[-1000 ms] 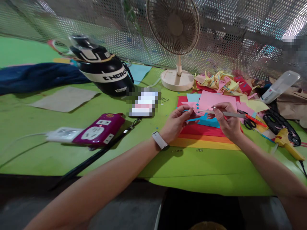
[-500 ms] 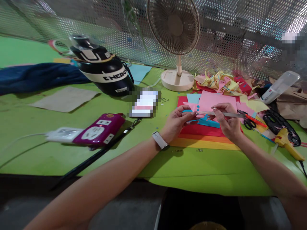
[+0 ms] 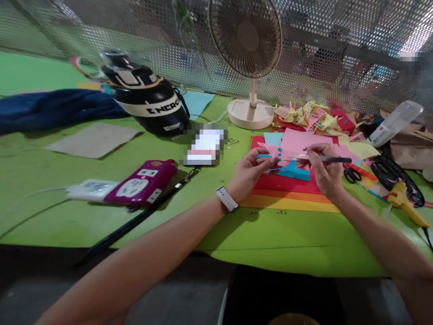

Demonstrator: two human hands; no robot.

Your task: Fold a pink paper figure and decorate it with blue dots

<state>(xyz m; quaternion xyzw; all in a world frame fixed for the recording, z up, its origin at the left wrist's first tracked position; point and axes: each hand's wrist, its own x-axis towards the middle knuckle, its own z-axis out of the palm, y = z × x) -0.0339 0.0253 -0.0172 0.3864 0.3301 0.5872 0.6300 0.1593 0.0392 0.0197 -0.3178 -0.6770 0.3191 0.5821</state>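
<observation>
My left hand (image 3: 248, 174), with a white band at the wrist, pinches a piece of pink paper (image 3: 269, 149) by its edge. Small blue diamond shapes run in a line along that paper; whether they are holes or pieces I cannot tell. In my right hand (image 3: 324, 171) is a pair of slim metal tweezers (image 3: 333, 159), held almost level, its thin tip at the pink paper beside my left fingers. Under both hands lie blue paper (image 3: 294, 171), a larger pink sheet (image 3: 304, 141), a red sheet (image 3: 284, 184) and orange-yellow sheets (image 3: 291, 201).
Scissors (image 3: 352, 175), a yellow glue gun (image 3: 406, 203) and a clear bottle (image 3: 394, 124) lie at right. Paper scraps (image 3: 313, 115) heap behind. A fan (image 3: 250, 113), phone (image 3: 204, 146), black jug (image 3: 149, 101) and purple power strip (image 3: 142, 183) stand centre and left.
My right hand has turned the tweezers slightly, so their dark rear end now shows and reaches a little further right. My left hand stays in nearly the same place with the paper.
</observation>
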